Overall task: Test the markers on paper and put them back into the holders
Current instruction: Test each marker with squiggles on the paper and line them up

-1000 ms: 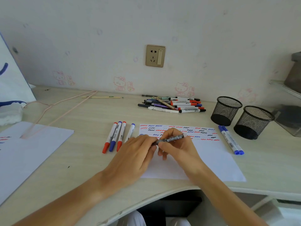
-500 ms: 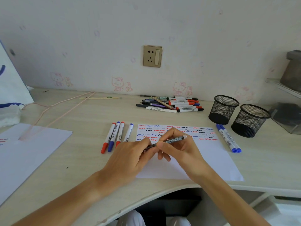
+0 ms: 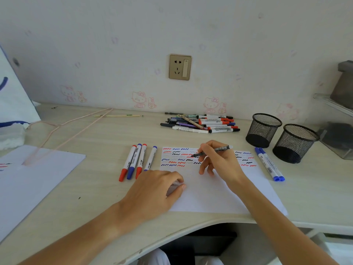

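My right hand (image 3: 219,163) grips a thin black pen (image 3: 221,149) with its tip down among the red, blue and black squiggles at the top of the white paper (image 3: 219,196). My left hand (image 3: 156,190) rests on the paper's left edge and pinches what looks like the pen's small cap (image 3: 174,185). Left of the paper lie several red- and blue-capped markers (image 3: 137,161); two blue markers (image 3: 269,164) lie to its right. Two black mesh holders (image 3: 263,130) (image 3: 295,143) stand at the back right, with nothing visible inside. A pile of markers and pens (image 3: 202,124) sits by the wall.
A second white sheet (image 3: 34,180) covers the desk's left side, with a pink cord (image 3: 66,129) running across it. A wooden stick (image 3: 116,115) lies near the wall. A clear box (image 3: 336,138) stands right of the holders. The desk's front edge curves inward below my arms.
My hands have pulled apart and the cap has come off the pen. The right hand carried the pen up to the squiggle rows; the left hand dropped back toward the paper's left edge.
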